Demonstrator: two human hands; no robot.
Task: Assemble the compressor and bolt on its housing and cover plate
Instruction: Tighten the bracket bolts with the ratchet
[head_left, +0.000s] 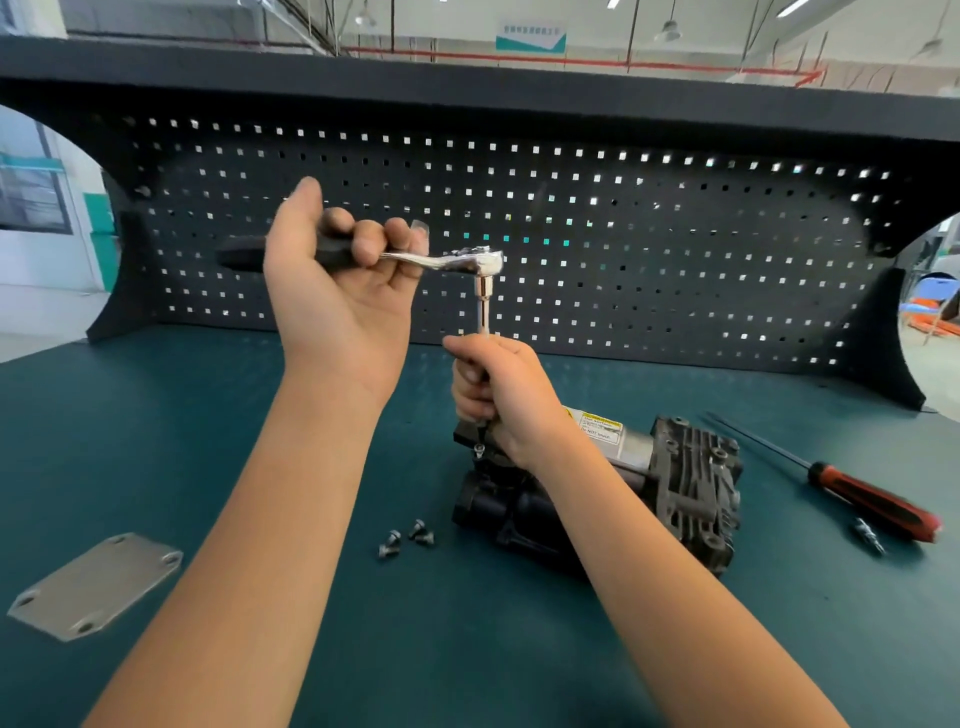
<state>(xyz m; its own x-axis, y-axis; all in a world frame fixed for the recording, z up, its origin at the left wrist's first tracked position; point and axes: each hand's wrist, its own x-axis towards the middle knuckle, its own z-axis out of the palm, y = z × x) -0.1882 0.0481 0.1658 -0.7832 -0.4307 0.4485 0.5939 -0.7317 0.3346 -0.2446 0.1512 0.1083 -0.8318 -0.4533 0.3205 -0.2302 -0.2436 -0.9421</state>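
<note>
Down on the green desk (156, 441), a little right of the middle: the compressor (623, 499), dark and lumpy, lying on its side. Silver round part with a yellow label (600, 427) at the back, ribbed grey block at the right end. One small bolt (479, 450) standing in the black part at the left end.

Just above that bolt: the right hand (498, 400), low, right over the compressor's left end, fingers curled tight round the bottom of a thin shiny bar (484, 306). Bar standing straight up. Lower tip hidden by the hand, so cannot tell what it meets.

At the top of the bar: the head of a silver ratchet wrench (467, 260), handle lying flat and pointing left. Left hand (337, 291) up high, palm turned toward the camera, fingers wrapped round the black grip, thumb sticking up. Both arms bare, reaching forward from the bottom edge.

A few loose bolts (405, 538) in a little bunch on the desk, just left of the compressor, not touching it. Far to the left, near the front: a flat grey cover plate (98, 584) with a hole in each corner, well apart from the compressor.

Off to the right: a screwdriver (878, 499) with a red and black handle and a long thin shaft, lying flat. Just beside its handle, a small metal bit (866, 535). Behind it all, a black board full of little square holes (571, 234), standing at the back of the desk.
</note>
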